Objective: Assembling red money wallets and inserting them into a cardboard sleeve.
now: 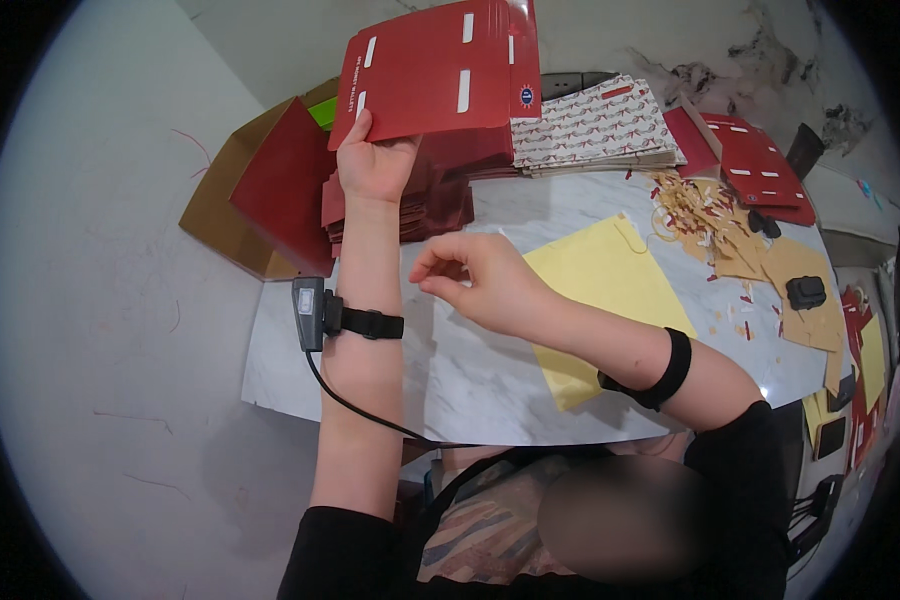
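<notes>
My left hand (375, 168) reaches to the back of the table and grips a red card sheet (420, 85) by its near edge, thumb on top, the other fingers hidden beneath. The sheet is flat, with several white slots. Nearer to me, my right hand (478, 275) hovers over the marble-look table (460, 380), fingers curled toward the thumb in a loose pinch, with nothing visible in them. A stack of red card pieces (435, 212) lies just beyond it. To its right is a yellow sheet (610, 300), partly under my right forearm.
An open cardboard box (220, 215) with red card inside stands at the left. White patterned sheets (595, 130) are stacked at the back. Right of them lie small red and tan scraps (695, 210), more red card (760, 170) and a small black device (806, 292).
</notes>
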`<state>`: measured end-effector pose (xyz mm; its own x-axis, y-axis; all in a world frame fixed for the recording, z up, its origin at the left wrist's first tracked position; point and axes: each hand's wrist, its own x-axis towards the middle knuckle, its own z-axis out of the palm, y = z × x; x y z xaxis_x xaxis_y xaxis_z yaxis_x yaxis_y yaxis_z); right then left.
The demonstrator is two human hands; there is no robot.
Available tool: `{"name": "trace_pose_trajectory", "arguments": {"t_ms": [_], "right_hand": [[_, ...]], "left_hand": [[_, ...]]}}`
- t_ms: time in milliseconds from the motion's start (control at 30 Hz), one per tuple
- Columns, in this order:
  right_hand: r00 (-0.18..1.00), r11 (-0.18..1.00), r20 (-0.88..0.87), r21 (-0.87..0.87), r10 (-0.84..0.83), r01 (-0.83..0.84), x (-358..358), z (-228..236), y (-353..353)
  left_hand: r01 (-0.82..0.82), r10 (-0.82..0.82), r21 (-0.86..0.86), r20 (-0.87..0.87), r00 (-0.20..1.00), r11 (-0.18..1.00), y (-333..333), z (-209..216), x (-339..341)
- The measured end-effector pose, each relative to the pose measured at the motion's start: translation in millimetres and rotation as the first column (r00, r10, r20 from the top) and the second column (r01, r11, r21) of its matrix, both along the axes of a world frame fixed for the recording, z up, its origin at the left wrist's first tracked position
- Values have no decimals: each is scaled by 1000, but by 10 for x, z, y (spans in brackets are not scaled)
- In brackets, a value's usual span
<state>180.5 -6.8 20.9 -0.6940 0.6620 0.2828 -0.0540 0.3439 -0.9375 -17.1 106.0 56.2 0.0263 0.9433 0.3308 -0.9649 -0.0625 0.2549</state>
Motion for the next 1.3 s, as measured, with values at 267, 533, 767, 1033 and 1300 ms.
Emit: {"name": "trace_pose_trajectory", "arguments": {"t_ms": [267, 533, 767, 1033, 1300], "right_hand": [[930, 829, -363, 503, -55, 245, -295, 208, -186], [863, 733, 468, 653, -193, -190, -494, 727, -531], [949, 879, 313, 459, -26, -128, -258, 606, -420], [1000, 886, 10, 463, -18, 12, 71, 420, -622], [994, 898, -22, 427, -110, 109, -29, 416, -647]], "left_hand": [[-379, 321, -35, -461, 827, 925, -112, 66, 554], [-501, 386, 68, -729, 565, 863, -170, -69, 806], [-446, 329, 54, -754, 569, 894, -296, -131, 835], [-586, 422, 367, -905, -47, 723, -361, -93, 878], [-32, 752, 911, -358, -554, 410, -293, -331, 981]]}}
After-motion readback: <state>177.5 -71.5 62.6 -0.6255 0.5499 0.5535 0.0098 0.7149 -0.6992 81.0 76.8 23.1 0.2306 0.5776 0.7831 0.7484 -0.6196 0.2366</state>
